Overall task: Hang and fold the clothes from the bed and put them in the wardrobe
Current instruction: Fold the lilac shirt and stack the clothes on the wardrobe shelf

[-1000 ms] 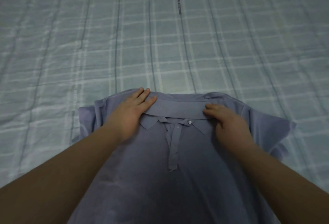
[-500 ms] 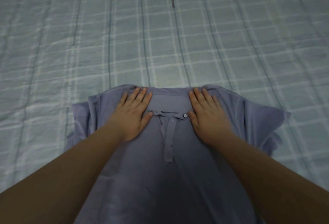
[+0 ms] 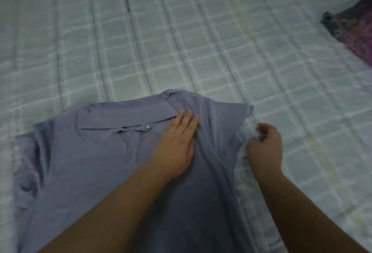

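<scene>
While my left hand [image 3: 174, 148] lies flat w/ straight fingers on the thin purple collared shirt [image 3: 96, 164], my right hand [image 3: 264, 148] pinches its sleeve edge, no readable labels on the plaid bedsheet [image 3: 181, 41].

head view, looking forward and down, close over bed [image 3: 181, 31]

A blue-grey collared shirt [image 3: 100, 162] lies front-up, flat on the bed [image 3: 181, 41].

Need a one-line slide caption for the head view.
Left hand presses a blue collared shirt flat on the bed; right hand grips its sleeve.
</scene>
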The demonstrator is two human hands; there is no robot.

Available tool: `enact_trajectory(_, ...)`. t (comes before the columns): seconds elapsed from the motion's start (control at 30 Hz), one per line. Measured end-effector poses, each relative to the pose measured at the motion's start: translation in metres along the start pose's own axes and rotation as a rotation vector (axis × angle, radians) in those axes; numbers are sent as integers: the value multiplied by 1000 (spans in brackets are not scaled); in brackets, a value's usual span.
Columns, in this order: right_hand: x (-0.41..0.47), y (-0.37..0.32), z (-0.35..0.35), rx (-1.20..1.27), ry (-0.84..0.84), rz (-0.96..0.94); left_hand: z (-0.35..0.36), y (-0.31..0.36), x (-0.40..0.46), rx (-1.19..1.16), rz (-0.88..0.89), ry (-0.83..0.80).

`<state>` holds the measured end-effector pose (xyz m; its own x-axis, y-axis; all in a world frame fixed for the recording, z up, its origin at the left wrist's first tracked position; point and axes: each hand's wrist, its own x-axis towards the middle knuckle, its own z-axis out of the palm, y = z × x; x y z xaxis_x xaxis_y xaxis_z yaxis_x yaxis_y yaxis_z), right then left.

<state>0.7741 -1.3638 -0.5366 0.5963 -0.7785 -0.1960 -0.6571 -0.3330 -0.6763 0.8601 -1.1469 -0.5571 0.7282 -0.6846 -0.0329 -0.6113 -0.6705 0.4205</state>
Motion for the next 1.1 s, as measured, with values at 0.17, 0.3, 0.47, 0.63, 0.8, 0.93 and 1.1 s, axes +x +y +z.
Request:
enact_trajectory(0.17, 3, 7, 1, -66, -177, 20, 33, 51, 19, -36, 35, -64)
enact_trajectory(0.3, 7, 2, 0, -105, -221, 21, 50, 61, 30, 35, -56, -86)
enact_trajectory(0.47, 9, 1, 5, -73, -297, 44, 60, 72, 33, 121, -105, -133)
enact_trajectory(0.63, 1, 15, -20, -7, -195, 66, 64, 81, 35, 153, -162, -73)
enact_trajectory(0.8, -24, 54, -50, -57, -259, 237, 71, 97, 41, 188, -185, -71)
enact_trajectory(0.93, -28, 57, -58, -93, -184, 192, 81, 100, 47, 229, -209, -113)
enact_trajectory(1.1, 7, 33, -36, -7, -133, 88, 95, 97, 45, 263, -201, -50)
